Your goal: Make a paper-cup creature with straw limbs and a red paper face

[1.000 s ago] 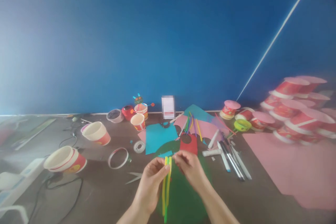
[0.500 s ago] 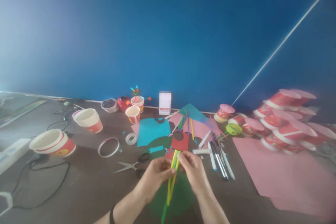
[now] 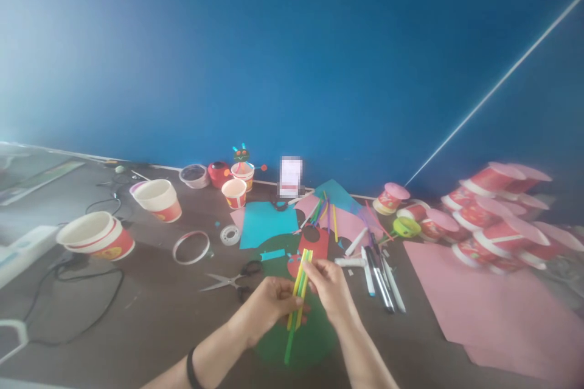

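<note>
Pinched between my left hand (image 3: 272,305) and my right hand (image 3: 332,289) are several thin yellow and green strips (image 3: 300,279), held side by side and nearly upright. My left thumb presses across their middle, while the right fingertips grip near the upper end. A green strip hangs lower than the yellow ones. Below the hands lies a dark green paper (image 3: 296,355). Just beyond the strips are a red paper piece (image 3: 318,246) with a round hole and a small red cutout (image 3: 294,265). Scissors (image 3: 223,281) lie open left of my left hand.
Markers (image 3: 381,285) lie to the right, near pink paper sheets (image 3: 493,310) and stacked red-and-white cups (image 3: 506,231). Paper cups (image 3: 103,237), a tape roll (image 3: 191,248) and a black cable (image 3: 103,316) are at left. Blue paper (image 3: 269,225) and loose coloured strips (image 3: 335,223) lie behind.
The strips have drawn closer together, with their ends more even, and their lower ends sit higher. The view has shifted slightly. Both hands keep their hold.
</note>
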`<state>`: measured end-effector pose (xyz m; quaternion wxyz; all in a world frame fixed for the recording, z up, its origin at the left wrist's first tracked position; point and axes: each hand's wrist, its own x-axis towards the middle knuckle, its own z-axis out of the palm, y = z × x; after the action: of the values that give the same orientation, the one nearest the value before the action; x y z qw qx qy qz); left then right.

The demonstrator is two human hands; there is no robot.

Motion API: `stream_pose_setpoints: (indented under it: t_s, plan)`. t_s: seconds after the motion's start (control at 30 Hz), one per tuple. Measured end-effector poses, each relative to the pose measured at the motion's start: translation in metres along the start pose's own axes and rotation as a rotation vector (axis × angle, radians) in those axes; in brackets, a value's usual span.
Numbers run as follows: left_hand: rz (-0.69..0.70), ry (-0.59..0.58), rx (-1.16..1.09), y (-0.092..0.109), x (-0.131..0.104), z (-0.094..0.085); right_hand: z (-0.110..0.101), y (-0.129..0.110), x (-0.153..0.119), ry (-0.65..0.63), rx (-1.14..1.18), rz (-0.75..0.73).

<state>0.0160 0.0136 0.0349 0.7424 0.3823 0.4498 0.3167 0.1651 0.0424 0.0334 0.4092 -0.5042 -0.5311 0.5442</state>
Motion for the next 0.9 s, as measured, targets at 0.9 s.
stream_pose_setpoints:
  t_s: [0.9]
  plan:
    - [0.077,-0.103,0.224,-0.020,-0.018,-0.002,0.015,0.011,-0.025,-0.149,0.004,0.090]
